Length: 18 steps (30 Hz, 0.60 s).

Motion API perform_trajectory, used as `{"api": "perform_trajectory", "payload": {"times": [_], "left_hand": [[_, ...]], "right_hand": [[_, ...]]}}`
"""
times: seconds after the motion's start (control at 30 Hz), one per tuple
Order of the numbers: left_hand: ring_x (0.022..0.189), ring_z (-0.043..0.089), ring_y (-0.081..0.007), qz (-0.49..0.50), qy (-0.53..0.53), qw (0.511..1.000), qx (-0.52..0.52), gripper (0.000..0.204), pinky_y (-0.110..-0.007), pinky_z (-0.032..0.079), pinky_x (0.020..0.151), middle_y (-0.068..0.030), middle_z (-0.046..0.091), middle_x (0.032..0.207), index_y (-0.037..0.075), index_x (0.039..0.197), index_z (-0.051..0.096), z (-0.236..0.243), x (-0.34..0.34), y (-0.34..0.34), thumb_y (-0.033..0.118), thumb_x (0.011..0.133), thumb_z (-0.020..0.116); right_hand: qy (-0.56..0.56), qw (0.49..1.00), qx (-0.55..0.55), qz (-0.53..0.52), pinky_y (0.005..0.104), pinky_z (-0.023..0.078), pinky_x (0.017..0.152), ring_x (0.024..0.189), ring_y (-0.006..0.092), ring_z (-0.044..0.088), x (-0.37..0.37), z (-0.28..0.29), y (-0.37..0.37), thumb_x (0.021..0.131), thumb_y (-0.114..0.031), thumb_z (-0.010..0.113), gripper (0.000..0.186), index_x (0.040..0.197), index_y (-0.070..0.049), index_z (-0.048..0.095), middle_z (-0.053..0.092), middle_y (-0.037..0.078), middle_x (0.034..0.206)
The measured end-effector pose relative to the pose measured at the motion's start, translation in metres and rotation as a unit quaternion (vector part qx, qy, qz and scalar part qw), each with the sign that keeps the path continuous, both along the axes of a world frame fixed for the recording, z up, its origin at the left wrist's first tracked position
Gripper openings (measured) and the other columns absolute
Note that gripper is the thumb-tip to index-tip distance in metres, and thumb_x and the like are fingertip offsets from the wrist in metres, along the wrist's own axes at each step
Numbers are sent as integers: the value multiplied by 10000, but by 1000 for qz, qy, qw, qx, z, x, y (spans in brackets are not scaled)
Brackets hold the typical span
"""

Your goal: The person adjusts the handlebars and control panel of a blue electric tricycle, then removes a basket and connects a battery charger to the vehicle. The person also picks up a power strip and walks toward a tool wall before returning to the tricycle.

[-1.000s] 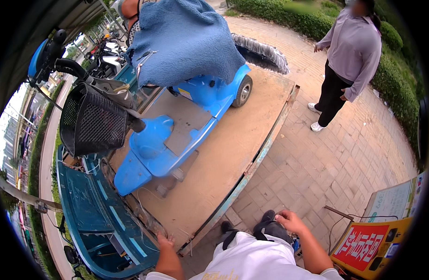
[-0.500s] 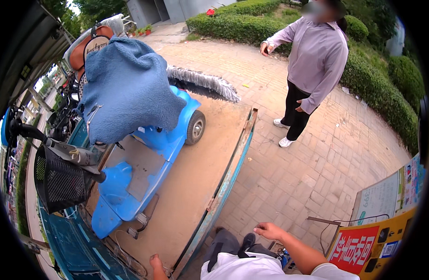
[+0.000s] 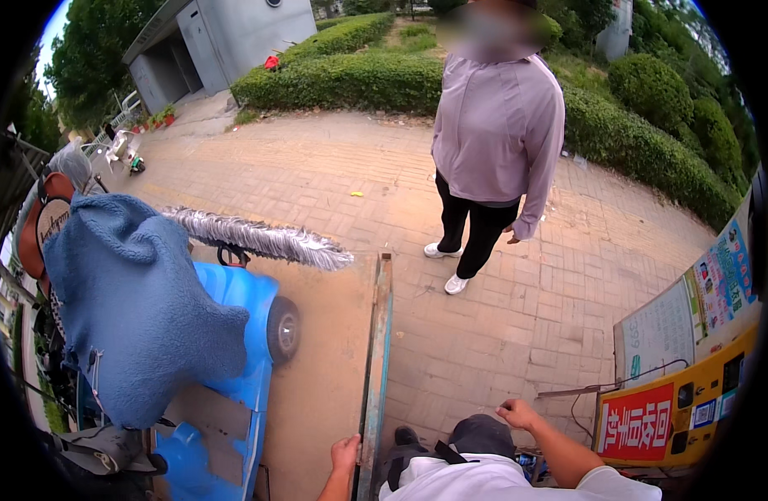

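My left hand (image 3: 345,453) is closed beside the rusty teal side rail (image 3: 376,359) of a flat cargo bed (image 3: 321,359); nothing shows in its fingers. Out over the paving to the right of my legs, my right hand (image 3: 517,413) has curled fingers and no visible object in them. On the bed stands a blue mobility scooter (image 3: 225,288), its seat draped with a fleecy blue blanket (image 3: 150,309). A long, fluffy grey duster (image 3: 263,240) sticks out behind the seat, toward the bed's far edge.
Facing me on the brick paving (image 3: 434,355) is a person (image 3: 501,134) in a pale mauve jacket and black trousers. A yellow box (image 3: 680,447) with a red panel and a white board (image 3: 655,342) stand at right. Hedges (image 3: 342,88) line the far side.
My view has swung right and I am nearer the person, whose raised arm is now lowered. My left hand has come forward to the side rail; my right hand's fingers are more curled.
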<state>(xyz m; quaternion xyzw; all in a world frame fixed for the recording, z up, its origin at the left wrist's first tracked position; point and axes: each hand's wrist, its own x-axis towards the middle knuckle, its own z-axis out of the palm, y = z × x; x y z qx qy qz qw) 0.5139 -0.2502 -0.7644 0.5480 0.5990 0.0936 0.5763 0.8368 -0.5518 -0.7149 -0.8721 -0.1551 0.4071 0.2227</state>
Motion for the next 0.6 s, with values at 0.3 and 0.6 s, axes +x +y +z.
{"api": "perform_trajectory", "payload": {"times": [0.3,0.6], "left_hand": [[1330,301,-205,-101,-311,794,-513,664,-415,218,1073,-41,307,1461,132,1396,349,110,370,-20,592,919,295],[566,537,-119,-167,-130,956,-202,363,-241,459,547,-74,616,802,41,1131,590,70,435,59,333,929,510]], "right_hand": [[-329,841,417,103,426,340,992,1157,358,467,109,102,188,850,-264,521,392,1145,-9,563,511,229,1222],[-64,994,-63,62,395,512,748,835,311,652,313,-198,-130,771,-309,597,385,1034,-33,657,668,198,855]]}}
